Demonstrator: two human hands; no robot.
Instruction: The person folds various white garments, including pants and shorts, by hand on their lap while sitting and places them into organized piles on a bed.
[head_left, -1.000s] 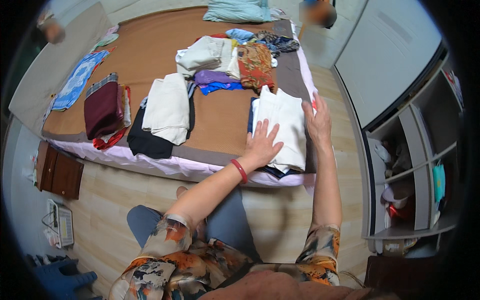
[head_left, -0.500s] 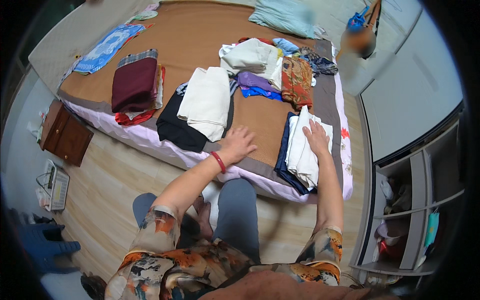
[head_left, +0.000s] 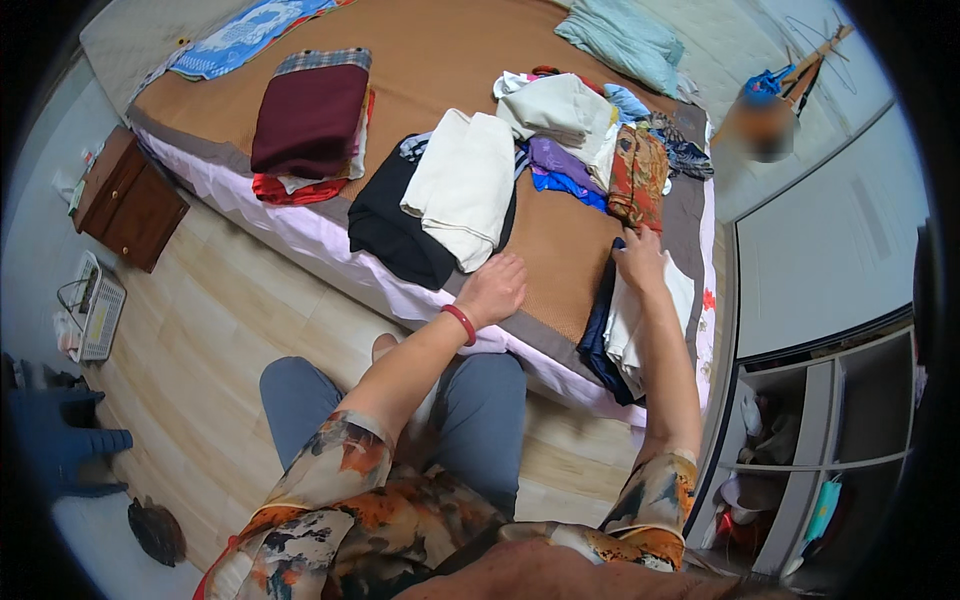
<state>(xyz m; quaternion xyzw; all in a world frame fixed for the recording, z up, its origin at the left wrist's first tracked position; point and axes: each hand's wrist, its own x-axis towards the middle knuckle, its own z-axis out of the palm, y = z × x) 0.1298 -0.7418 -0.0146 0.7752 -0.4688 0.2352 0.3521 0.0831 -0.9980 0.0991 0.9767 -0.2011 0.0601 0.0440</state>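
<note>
At the near side, we locate the legs in grey trousers (head_left: 485,420), below the edge of the bed with a brown woven cover (head_left: 565,270). A thin red ring-shaped bangle (head_left: 463,318) encircles the left wrist. We find the left hand (head_left: 492,290) at the near bed edge, back upward, fingers bent and close together, just beside the folded black cloth garment (head_left: 385,235); we cannot tell whether it pinches fabric. The folded cream-white cloth garment (head_left: 460,185) lies on the black garment. To the right, the folded white cloth garment (head_left: 622,325) lies partly over the folded navy-blue cloth garment (head_left: 597,340). We find the right hand (head_left: 642,258) at the far end of these 2 garments, fingers bent; we cannot tell whether they pinch cloth. Beyond it, we note the orange-red patterned folded cloth (head_left: 636,175) and, farthest, the pale-green pillow (head_left: 620,40).
</note>
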